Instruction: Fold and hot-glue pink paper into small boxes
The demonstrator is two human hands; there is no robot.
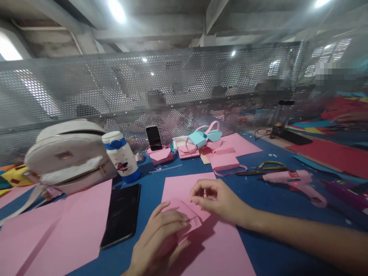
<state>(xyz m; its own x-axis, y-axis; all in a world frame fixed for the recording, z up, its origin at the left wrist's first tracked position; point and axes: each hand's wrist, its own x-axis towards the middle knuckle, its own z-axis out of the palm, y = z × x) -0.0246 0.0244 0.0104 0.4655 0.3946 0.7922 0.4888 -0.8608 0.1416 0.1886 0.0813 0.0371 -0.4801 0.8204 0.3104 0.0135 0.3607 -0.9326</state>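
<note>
A folded pink paper piece (185, 207) sits in the left hand (161, 234), the right hand (217, 197) at its two o'clock.
The left grip pinches the piece, fingers laid over its top and thumb below, above a flat pink sheet (221, 249) on the blue desk (149, 195); the right grip has thumb and fingertip drawn close together near the piece's edge, though whether anything is between them I cannot tell. From the piece, a black phone (123, 214) lies toward nine o'clock, a bottle (122, 157) stands between ten and eleven, and scissors (261, 170) lie at two.
</note>
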